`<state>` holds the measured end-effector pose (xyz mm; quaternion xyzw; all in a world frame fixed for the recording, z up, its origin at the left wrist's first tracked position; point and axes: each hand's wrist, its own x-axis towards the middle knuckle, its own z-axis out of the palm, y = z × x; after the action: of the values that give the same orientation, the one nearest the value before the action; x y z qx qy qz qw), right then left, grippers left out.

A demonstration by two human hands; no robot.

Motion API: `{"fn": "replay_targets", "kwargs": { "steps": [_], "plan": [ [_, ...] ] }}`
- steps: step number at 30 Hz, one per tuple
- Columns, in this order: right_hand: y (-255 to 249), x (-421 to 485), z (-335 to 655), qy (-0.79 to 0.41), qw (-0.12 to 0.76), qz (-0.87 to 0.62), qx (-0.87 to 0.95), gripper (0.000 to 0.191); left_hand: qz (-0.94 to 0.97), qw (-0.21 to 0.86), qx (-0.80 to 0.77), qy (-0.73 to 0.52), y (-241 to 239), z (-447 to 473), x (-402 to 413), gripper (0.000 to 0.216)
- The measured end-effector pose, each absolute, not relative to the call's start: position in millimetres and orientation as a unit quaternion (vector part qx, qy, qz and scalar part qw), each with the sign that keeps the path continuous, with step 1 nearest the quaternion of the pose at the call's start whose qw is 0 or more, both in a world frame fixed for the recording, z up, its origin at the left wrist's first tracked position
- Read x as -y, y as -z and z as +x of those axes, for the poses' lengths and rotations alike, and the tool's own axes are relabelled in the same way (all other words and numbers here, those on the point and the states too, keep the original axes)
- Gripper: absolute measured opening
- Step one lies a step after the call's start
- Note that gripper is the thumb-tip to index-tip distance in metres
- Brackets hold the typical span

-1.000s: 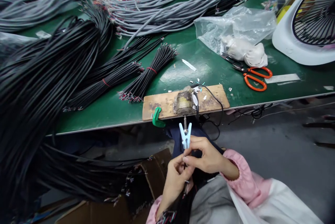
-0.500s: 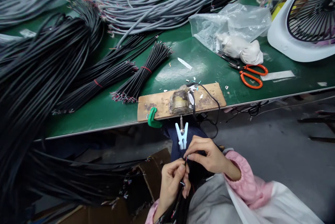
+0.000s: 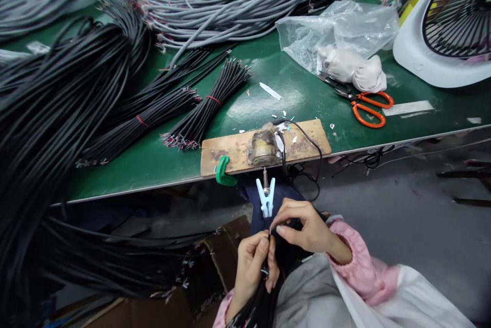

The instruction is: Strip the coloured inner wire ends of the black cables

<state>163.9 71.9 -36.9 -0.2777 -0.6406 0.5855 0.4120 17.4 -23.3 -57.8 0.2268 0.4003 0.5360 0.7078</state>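
Our left hand (image 3: pixel 251 264) pinches a thin, black-sheathed cable (image 3: pixel 269 238) between thumb and fingers. Taking the cable's red-and-white wire end (image 3: pixel 270 230) as the clock's centre, our right hand (image 3: pixel 301 223) sits curled at three o'clock, its fingertips beside the wires; we cannot tell whether they grip them. A pale-blue plastic peg (image 3: pixel 266 200) stands at twelve.

The sheath is already off this end. On the green-topped bench (image 3: pixel 299 95), a red-banded black bundle (image 3: pixel 210 105) lies gathered at eleven; unbound black cables (image 3: pixel 115 251) sprawl at nine, so we judge much remains.
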Motion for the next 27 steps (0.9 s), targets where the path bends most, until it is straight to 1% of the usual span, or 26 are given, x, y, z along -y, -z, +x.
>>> {"fn": "replay_targets", "kwargs": {
  "steps": [5, 11, 17, 21, 24, 27],
  "plan": [
    [37.8, -72.0, 158.1, -0.611, 0.432, -0.261, 0.61, 0.013, 0.21, 0.712, -0.441, -0.505, 44.9, 16.4, 21.4, 0.042],
    [36.4, -76.3, 162.9, -0.621, 0.411, -0.236, 0.624, 0.02, 0.211, 0.735, -0.363, -0.532, 61.8, 15.5, 22.7, 0.041],
    [36.0, -80.3, 164.8, -0.571, 0.432, -0.231, 0.659, 0.022, 0.222, 0.735, -0.315, -0.557, 71.6, 15.5, 25.3, 0.036],
    [32.1, -78.8, 163.0, -0.54, 0.441, -0.236, 0.677, 0.021, 0.218, 0.735, -0.323, -0.555, 70.4, 15.2, 25.8, 0.036],
    [29.6, -76.7, 163.1, -0.527, 0.431, -0.254, 0.688, 0.016, 0.215, 0.735, -0.328, -0.554, 69.4, 14.8, 24.7, 0.036],
    [33.6, -74.0, 162.9, -0.554, 0.398, -0.275, 0.678, 0.015, 0.22, 0.733, -0.315, -0.561, 68.5, 14.2, 23.8, 0.036]
  ]
}}
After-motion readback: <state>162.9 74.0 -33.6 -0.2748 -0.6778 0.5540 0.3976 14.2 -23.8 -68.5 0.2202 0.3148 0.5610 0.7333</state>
